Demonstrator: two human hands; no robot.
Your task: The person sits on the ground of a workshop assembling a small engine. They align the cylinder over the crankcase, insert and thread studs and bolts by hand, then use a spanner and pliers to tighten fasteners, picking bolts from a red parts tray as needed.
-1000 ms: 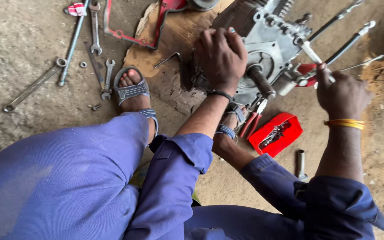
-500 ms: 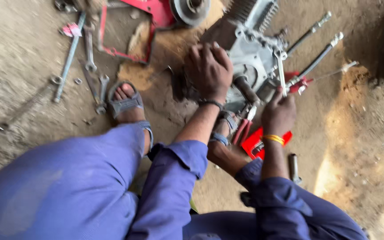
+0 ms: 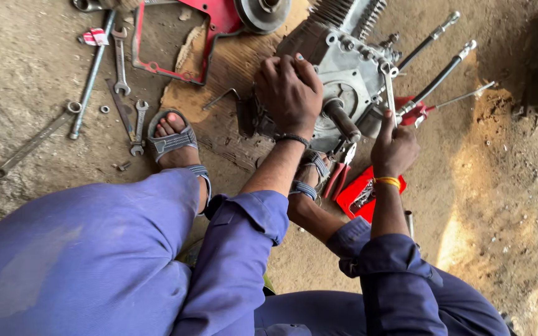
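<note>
R hand (image 3: 395,148) fist-gripped on wrench (image 3: 388,87), shaft running up & away onto engine (image 3: 344,74) bolt; L hand (image 3: 289,93) clamped on casing w/ nothing held.

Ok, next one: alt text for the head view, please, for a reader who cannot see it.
A person in blue overalls sits on dirt ground, left hand pressed on a grey engine block while the right hand holds a spanner on it. Loose spanners lie at left, and a red tray lies by the right forearm.

Blue coveralls (image 3: 94,261), grey strapped sandals (image 3: 170,142)
</note>
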